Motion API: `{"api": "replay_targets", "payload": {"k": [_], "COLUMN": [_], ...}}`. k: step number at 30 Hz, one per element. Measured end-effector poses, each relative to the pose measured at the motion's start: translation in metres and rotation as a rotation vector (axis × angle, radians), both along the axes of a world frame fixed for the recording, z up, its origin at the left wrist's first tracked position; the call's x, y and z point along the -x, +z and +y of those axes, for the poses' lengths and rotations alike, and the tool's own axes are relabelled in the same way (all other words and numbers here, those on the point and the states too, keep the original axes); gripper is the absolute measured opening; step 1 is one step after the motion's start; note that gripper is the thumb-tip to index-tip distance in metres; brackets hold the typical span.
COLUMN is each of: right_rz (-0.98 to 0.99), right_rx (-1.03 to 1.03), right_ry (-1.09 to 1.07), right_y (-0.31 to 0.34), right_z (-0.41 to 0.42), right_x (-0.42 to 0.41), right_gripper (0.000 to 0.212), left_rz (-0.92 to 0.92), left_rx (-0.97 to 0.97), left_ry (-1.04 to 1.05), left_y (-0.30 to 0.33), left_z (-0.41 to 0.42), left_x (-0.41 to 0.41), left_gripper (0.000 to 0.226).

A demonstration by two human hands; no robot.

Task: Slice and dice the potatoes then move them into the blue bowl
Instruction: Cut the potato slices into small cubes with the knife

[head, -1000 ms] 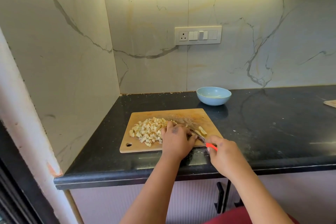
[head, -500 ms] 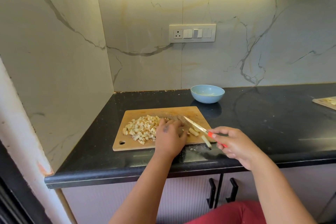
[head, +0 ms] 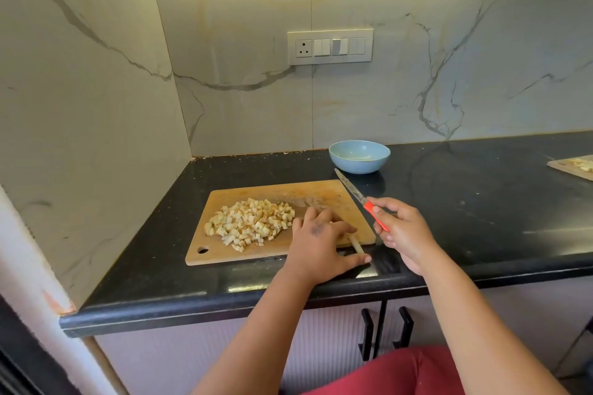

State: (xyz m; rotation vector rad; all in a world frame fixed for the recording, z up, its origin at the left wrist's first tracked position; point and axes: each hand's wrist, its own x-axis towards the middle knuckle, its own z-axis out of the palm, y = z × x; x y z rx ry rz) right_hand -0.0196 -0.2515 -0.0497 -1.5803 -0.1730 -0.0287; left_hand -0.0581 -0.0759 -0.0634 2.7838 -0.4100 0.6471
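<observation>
A pile of diced potato (head: 251, 221) lies on the left half of the wooden cutting board (head: 308, 194). My left hand (head: 321, 242) rests spread over the board's near right corner, fingers straight, touching a pale potato stick (head: 356, 244) that lies at the board's edge. My right hand (head: 402, 231) grips the red handle of a knife (head: 350, 187), lifted off the board with the blade pointing away toward the blue bowl (head: 359, 156). The bowl stands behind the board near the wall and looks empty.
The black counter (head: 481, 202) runs to the right, where a second wooden board (head: 571, 165) with pale pieces shows at the frame's edge. Marble walls close the left and back. Cabinet handles (head: 385, 330) hang below the counter edge.
My right hand has lifted the knife off the board and swung it right and away. My left hand has slid toward the potato stick at the board's near right corner.
</observation>
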Motion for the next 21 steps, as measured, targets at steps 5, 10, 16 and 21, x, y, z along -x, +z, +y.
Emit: {"api": "replay_targets", "payload": {"k": [5,10,16,21], "right_rz": [-0.032,-0.063,-0.144,-0.184], "right_rx": [0.008,0.093,0.257,0.271], "right_ry": [-0.012,-0.039,-0.095,-0.169], "right_y": [-0.005,-0.008,-0.013,-0.012], "right_z": [-0.001,0.002,0.005,0.005], "right_x": [-0.001,-0.003,-0.004,-0.001], "right_gripper": [0.021,0.021,0.021,0.019], "left_rz": [-0.085,0.119,0.150,0.348], "left_rx": [0.023,0.146,0.167,0.084], "left_ry": [0.082,0.222,0.294,0.329], "left_y": [-0.007,0.009,0.013,0.015], "left_z": [-0.002,-0.002,-0.002,-0.016], "left_x": [-0.009,-0.022,-0.030,-0.032], "left_gripper": [0.042,0.037,0.063,0.093]}}
